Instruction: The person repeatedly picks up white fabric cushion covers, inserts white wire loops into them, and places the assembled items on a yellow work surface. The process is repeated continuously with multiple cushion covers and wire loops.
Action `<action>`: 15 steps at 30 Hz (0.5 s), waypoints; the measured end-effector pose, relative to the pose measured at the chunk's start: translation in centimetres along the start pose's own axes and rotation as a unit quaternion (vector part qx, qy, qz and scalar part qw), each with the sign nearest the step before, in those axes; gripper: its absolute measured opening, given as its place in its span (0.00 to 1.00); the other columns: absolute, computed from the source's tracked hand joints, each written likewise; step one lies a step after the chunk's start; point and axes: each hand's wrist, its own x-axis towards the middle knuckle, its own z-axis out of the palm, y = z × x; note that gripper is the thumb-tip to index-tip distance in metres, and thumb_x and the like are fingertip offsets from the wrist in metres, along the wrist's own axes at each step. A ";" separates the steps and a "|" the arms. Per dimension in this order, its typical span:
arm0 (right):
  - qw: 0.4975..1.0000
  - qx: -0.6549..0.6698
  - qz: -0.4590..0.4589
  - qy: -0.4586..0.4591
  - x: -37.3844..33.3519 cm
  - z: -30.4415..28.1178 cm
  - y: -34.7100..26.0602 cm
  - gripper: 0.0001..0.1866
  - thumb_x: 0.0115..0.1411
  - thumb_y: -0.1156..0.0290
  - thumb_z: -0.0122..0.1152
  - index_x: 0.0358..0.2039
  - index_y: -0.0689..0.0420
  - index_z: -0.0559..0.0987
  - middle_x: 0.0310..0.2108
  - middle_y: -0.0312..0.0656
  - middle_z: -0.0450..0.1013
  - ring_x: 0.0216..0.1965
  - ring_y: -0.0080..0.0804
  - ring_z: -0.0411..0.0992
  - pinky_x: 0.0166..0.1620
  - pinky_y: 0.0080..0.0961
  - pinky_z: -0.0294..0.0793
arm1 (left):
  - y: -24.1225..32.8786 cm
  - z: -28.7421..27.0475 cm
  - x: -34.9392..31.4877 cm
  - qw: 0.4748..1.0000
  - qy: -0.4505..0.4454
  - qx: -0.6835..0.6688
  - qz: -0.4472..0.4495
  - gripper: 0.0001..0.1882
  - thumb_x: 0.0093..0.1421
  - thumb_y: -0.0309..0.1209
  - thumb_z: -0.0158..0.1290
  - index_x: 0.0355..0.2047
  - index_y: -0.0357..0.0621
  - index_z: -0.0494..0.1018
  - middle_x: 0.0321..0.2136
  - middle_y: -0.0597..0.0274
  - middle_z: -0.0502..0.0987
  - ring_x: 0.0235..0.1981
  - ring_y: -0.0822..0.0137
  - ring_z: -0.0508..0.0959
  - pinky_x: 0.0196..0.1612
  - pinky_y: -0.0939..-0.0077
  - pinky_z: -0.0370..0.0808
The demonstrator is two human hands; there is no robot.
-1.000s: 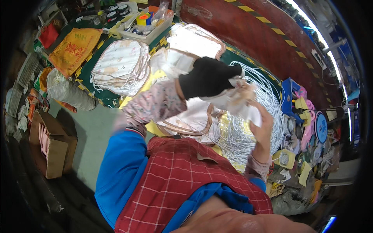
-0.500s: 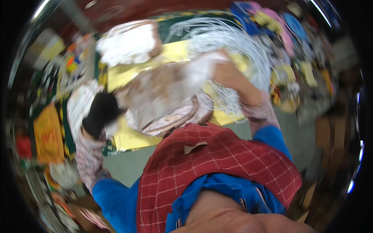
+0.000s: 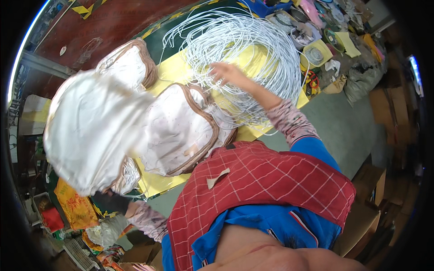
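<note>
My left hand (image 3: 110, 202), in a dark glove, grips the lower edge of a large white fabric piece (image 3: 92, 131). The piece is spread out in the air on the left and partly smeared by motion. My bare right hand (image 3: 229, 75) hovers at a big bundle of thin white cord (image 3: 253, 49), its fingers apart and nothing seen in them. Between the hands lies a stack of white fabric pieces with brown edging (image 3: 174, 126). Another such brown-edged stack (image 3: 129, 65) sits behind it, partly covered by the raised piece.
Yellow sheeting (image 3: 257, 131) covers the green table under the stacks and cord. A small white cord bundle (image 3: 129, 175) lies by the left edge. Tubs and loose goods (image 3: 314, 54) crowd the back right. Cardboard boxes (image 3: 361, 212) stand at the right, an orange bag (image 3: 76, 205) at the left.
My left hand has moved down, and a white fabric piece is now raised at the left. My right hand has let go of the fabric and moved left over the cord. The view has turned.
</note>
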 end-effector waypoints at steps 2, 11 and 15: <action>0.984 0.050 0.040 0.166 3.3 -8.0 3.2 0.20 0.60 0.60 0.49 0.48 0.59 0.71 0.39 0.43 0.74 0.36 0.31 0.74 0.33 0.25 0.76 | 3.9 -1.7 1.8 0.979 0.036 0.128 0.152 0.11 0.60 0.28 0.44 0.41 0.36 0.69 0.30 0.58 0.68 0.29 0.68 0.67 0.30 0.77 0.66; 0.908 -0.103 0.068 0.401 19.1 -31.3 17.3 0.11 0.58 0.67 0.50 0.33 0.62 0.75 0.27 0.41 0.72 0.29 0.29 0.72 0.29 0.25 0.74 | 1.7 4.0 6.8 0.473 -0.059 0.835 0.276 0.27 0.59 0.39 0.48 0.56 0.41 0.61 0.52 0.43 0.65 0.52 0.48 0.67 0.50 0.60 0.67; 0.873 -0.241 -0.049 0.422 24.8 -41.0 21.9 0.11 0.51 0.65 0.54 0.27 0.60 0.77 0.24 0.50 0.75 0.20 0.44 0.72 0.31 0.37 0.72 | -9.9 7.5 3.5 0.677 -0.326 0.602 0.270 0.29 0.56 0.33 0.53 0.55 0.35 0.60 0.52 0.44 0.66 0.54 0.50 0.66 0.56 0.64 0.62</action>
